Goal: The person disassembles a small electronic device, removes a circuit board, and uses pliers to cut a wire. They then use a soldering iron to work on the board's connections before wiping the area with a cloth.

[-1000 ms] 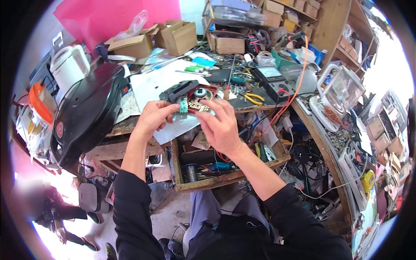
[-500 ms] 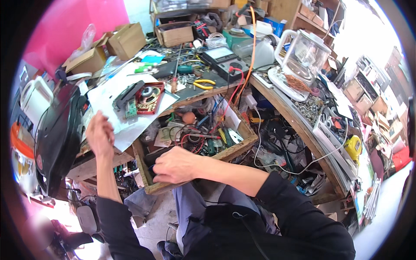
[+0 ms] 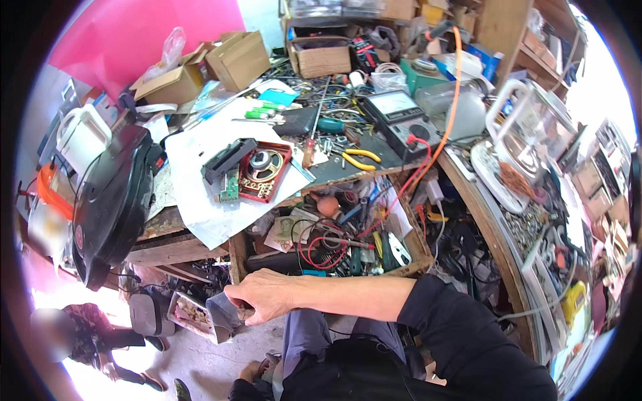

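The red speaker housing (image 3: 265, 171) with its small green circuit board (image 3: 229, 188) is left lying on the white paper on the desk (image 3: 167, 224), opened and untouched — the work on it looks paused partway, with nothing reassembled. Below the open wooden drawer (image 3: 408, 230) beneath it, the right hand (image 3: 264, 295) is closed around the top of a small grey container (image 3: 222, 314); the left hand cannot be seen. Half a second ago the left hand was raised beside the paper and the right lay at the drawer's front edge — now it has been lowered to the container.
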Demonstrator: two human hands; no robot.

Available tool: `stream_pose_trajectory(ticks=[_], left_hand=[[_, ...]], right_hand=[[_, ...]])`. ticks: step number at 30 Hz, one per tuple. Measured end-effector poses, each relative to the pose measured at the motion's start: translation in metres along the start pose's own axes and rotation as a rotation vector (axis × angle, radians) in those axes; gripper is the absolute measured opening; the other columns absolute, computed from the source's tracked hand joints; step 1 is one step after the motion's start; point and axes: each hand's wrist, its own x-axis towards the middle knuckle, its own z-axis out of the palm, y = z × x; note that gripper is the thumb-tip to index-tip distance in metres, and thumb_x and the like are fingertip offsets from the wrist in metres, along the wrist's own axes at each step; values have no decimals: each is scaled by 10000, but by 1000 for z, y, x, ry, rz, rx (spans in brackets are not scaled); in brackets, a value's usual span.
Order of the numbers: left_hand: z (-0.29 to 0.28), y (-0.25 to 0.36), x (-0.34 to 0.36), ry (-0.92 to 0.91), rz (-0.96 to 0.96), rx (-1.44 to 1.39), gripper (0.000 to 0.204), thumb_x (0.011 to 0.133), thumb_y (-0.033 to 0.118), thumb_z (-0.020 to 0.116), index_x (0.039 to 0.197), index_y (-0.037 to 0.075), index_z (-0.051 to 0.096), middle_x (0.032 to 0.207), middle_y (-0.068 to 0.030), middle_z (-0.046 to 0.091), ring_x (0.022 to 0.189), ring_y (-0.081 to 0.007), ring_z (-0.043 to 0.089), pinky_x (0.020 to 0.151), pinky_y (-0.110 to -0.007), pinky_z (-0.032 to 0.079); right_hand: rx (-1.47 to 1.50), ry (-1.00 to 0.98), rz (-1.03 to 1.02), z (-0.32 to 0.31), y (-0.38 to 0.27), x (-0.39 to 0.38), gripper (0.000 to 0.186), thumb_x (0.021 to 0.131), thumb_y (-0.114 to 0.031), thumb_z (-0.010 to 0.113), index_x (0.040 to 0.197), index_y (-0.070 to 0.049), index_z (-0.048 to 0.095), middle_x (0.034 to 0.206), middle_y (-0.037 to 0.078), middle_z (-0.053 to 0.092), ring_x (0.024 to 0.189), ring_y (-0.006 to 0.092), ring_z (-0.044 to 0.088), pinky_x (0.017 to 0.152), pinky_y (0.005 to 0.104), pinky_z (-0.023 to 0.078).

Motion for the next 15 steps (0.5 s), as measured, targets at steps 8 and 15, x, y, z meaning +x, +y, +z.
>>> stream_pose_trajectory(ticks=[8, 15], left_hand=[[32, 57, -70, 81, 250, 76, 376, 996, 371, 698, 1000, -2, 738, 871, -195, 778, 686, -262, 770, 607, -427, 618], [46, 109, -123, 171, 480, 105, 391, 1000, 375, 696, 966, -12, 739, 854, -203, 771, 687, -257, 770, 597, -421, 604]], right_hand=[[-46, 85, -39, 22, 3, 10, 330, 688, -224, 827, 941, -35, 731, 829, 216, 733, 839, 431, 742, 732, 526, 572], [-66, 72, -63, 31, 2, 13, 279, 744, -254, 791, 913, -43, 720, 822, 155, 718, 802, 398, 735, 672, 522, 569]])
